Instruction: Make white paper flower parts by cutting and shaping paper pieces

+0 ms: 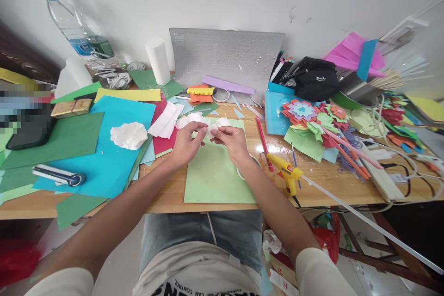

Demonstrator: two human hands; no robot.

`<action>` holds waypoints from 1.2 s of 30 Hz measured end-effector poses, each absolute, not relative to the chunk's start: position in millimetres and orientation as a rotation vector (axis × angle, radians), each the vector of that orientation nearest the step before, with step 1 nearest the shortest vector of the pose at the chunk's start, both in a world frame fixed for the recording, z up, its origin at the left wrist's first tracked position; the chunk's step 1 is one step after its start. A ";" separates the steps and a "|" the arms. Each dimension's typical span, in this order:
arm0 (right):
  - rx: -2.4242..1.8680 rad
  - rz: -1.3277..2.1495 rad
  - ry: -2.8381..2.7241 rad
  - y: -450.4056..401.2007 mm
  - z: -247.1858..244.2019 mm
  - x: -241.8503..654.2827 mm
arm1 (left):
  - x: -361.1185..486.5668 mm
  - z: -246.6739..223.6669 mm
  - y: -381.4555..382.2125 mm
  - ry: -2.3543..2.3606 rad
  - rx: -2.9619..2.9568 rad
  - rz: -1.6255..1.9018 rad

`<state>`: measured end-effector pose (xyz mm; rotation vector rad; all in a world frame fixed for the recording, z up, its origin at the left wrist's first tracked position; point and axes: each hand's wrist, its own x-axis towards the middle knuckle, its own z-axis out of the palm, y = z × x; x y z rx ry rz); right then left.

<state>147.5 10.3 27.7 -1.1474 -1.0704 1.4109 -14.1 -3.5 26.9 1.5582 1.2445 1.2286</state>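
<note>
My left hand [187,144] and my right hand [233,141] meet over a light green sheet of paper [218,180]. Between their fingertips is a small piece of white tissue paper [212,128], pinched from both sides. Just behind the fingers lie more white tissue scraps [192,119]. A folded white tissue [166,120] rests left of my left hand, and a crumpled tissue wad [129,136] sits farther left on blue paper [121,175]. Under my right forearm, a roll of tape [240,173] is partly hidden.
Right of my arm lie a yellow glue gun [286,171] with a long glue stick and a red pen-like stick [264,143]. Paper flowers [305,113] stand beyond them. A stapler [58,175] lies left; a grey cutting mat [225,60] leans on the wall.
</note>
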 end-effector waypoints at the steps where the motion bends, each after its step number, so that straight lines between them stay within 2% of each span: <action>1: -1.143 1.404 -1.081 10.1 27.1 147.2 | -13.7 27.6 -4.3 1.245 1.579 1.229; 11: -1.125 1.419 -1.178 9.3 29.6 148.2 | -15.9 26.2 0.4 1.239 1.482 1.310; 36: -1.133 1.370 -1.187 10.4 27.8 151.3 | -12.7 33.7 -0.7 1.194 1.331 1.253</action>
